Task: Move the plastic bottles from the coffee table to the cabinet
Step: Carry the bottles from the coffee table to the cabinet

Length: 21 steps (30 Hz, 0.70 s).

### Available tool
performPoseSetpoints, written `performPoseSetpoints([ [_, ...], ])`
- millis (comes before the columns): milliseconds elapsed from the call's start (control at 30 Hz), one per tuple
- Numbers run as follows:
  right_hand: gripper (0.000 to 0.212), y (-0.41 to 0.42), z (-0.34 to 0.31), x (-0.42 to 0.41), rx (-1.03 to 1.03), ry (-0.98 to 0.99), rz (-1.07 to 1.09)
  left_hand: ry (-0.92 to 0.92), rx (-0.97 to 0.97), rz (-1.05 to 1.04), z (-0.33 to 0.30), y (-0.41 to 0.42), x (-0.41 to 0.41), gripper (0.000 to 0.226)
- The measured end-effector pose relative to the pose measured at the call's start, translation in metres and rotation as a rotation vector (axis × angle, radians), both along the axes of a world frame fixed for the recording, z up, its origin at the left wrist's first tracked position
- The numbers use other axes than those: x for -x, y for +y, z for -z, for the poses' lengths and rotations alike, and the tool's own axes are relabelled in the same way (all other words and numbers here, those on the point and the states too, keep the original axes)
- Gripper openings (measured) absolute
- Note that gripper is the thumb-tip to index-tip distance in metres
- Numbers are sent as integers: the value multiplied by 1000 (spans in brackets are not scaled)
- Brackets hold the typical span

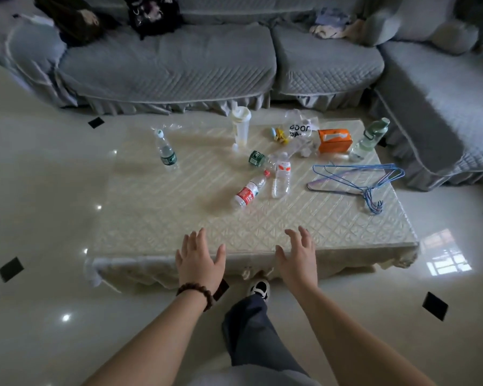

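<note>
- Near the left edge of the coffee table (151, 218), a green-labelled water bottle (166, 153) stands upright, well apart from everything else.
- Around the table's middle lie three more plastic bottles: a green-labelled one (258, 159) on its side, a red-labelled one (248, 192) on its side nearest you, and a clear bottle with red marks (281, 176) just beside it.
- At the right far corner a green-capped bottle (370, 139) stands beside an orange tissue box (334, 140); blue wire hangers (368, 179) lie near the right edge.
- Over the near edge, your left hand (200, 260) and right hand (297, 259) hover with fingers spread, holding nothing.
- You appear to be at the start: no bottle is lifted yet, and the cabinet is out of view.
- Next, reach forward for the red-labelled bottle; being on its side, it will likely roll, so wrap the fingers round its body.
</note>
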State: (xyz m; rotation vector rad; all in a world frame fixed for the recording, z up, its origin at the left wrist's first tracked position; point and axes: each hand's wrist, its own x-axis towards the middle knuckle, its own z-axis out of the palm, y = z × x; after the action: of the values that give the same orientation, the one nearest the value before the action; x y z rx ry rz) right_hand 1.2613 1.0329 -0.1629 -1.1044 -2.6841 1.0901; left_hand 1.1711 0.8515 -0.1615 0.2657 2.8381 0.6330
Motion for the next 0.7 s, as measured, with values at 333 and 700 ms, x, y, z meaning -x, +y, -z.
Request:
performPoseSetpoints([
  [333, 47, 78, 34, 106, 81, -106, -19, -58, 127, 55, 39, 76, 109, 64],
  [700, 49, 162, 103, 185, 89, -184, 28, -151, 120, 149, 122, 164, 191, 70],
])
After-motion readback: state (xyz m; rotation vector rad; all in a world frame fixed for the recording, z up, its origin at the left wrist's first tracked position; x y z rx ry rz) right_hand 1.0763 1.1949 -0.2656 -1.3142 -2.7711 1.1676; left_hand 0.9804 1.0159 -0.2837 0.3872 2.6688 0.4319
